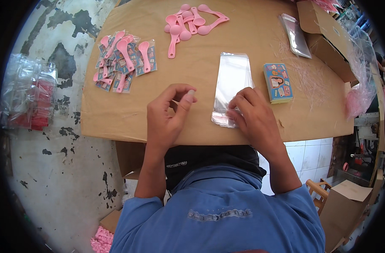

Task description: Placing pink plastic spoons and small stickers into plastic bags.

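A stack of clear plastic bags [231, 80] lies lengthwise on the covered table in front of me. My right hand [252, 116] rests over its near right part, thumb and fingers closed at the bags' near end. To the left of the stack, my left hand [169, 110] hovers with curled fingers, thumb tip against the index finger. A small pale spot shows at that thumb; whether it is the nail or something held is unclear. Just right of the bags sits a stack of printed blue cards [279, 82] with a yellowish side.
Loose pink spoons [185, 25] lie at the back. Bagged pink spoons with cards [123, 59] are heaped at the left. Another plastic bag pack [295, 36], an open cardboard box [327, 38] and pink-white shreds [308, 84] occupy the right. The brown tabletop [137, 120] ends near my waist.
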The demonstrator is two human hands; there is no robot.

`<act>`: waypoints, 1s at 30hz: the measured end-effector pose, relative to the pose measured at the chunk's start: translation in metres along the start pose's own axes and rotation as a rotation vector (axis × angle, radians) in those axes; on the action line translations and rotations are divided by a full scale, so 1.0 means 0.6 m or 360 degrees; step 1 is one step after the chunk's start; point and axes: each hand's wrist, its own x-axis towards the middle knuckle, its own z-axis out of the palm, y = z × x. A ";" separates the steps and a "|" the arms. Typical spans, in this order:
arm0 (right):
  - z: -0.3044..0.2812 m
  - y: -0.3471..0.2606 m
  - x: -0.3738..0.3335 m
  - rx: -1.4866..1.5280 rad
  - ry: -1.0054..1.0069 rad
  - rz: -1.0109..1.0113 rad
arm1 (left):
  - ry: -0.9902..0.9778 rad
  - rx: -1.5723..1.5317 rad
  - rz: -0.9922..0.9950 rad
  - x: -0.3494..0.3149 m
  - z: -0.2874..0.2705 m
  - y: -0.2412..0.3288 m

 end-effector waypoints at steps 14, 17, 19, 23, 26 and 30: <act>-0.040 -0.025 0.008 0.0264 0.0279 -0.0417 | -0.0612 -0.0801 -0.0296 0.001 0.042 0.011; -0.045 -0.018 0.006 0.0547 0.0079 -0.0449 | -0.0502 -0.0715 -0.0414 -0.002 0.045 0.008; -0.067 0.005 -0.002 0.0424 0.0268 -0.0162 | -0.0521 -0.0897 -0.0398 -0.005 0.032 -0.002; -0.106 0.060 -0.006 -0.0187 0.0702 0.0588 | -0.0419 -0.1231 -0.0541 0.000 0.022 -0.001; -0.102 0.105 -0.017 -0.0148 0.0610 0.0907 | -0.0270 -0.1349 -0.0573 0.002 0.035 0.002; -0.090 0.142 -0.025 0.0436 0.0595 0.1054 | -0.0188 -0.1388 -0.0415 0.005 0.059 -0.009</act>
